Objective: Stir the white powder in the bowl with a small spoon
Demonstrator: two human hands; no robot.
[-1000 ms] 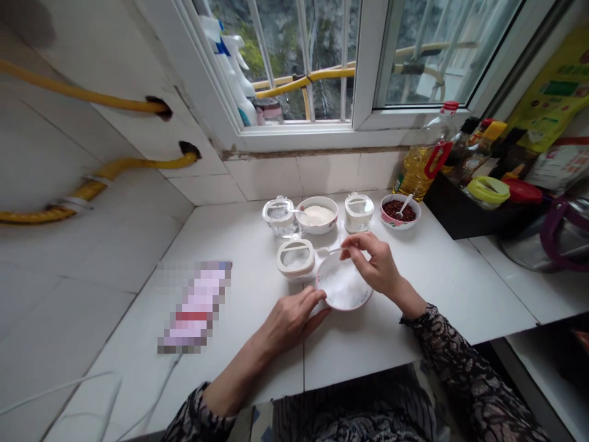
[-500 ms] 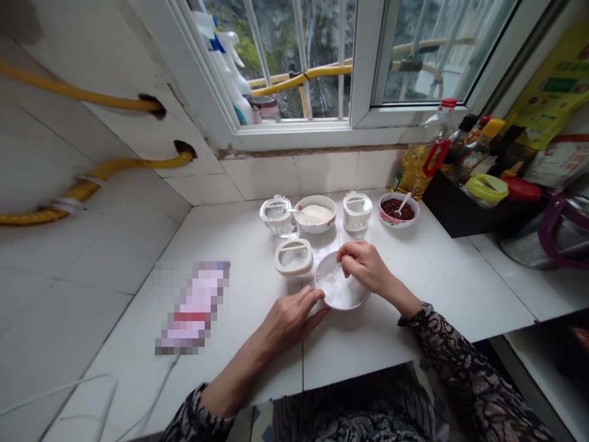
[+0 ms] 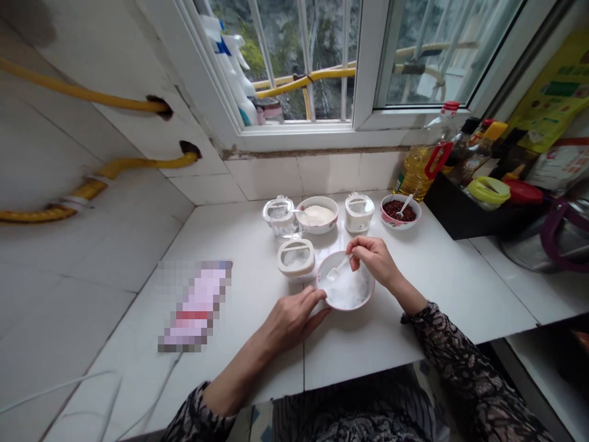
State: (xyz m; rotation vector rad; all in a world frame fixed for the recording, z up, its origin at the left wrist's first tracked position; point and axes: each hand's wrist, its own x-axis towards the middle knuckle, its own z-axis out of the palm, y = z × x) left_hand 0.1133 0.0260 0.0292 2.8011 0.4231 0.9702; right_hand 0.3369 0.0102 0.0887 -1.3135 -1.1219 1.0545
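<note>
My right hand (image 3: pixel 372 259) pinches the handle of a small white spoon (image 3: pixel 334 274), whose scoop is over the white grains in a pink-rimmed bowl (image 3: pixel 350 293). At the bowl's left rim, my left hand (image 3: pixel 298 313) grips its edge between fingers and thumb. Just left of the bowl stands a lidded clear container (image 3: pixel 296 258). Behind are another clear container (image 3: pixel 278 215), a bowl of pale powder (image 3: pixel 317 215) with a spoon, a third container (image 3: pixel 359 213), and a bowl of dark red grains (image 3: pixel 400 212) with a white spoon.
A blurred pinkish object (image 3: pixel 197 307) with a cable lies on the left of the white counter (image 3: pixel 239 362). At the back right stand an oil bottle (image 3: pixel 421 159) and a black box (image 3: pixel 453 209) of bottles and jars. A metal pot (image 3: pixel 529 245) is at far right.
My right hand has shifted slightly right and up with the spoon, and more of the white grains and the scoop now shows. My left hand remains at the bowl's rim.
</note>
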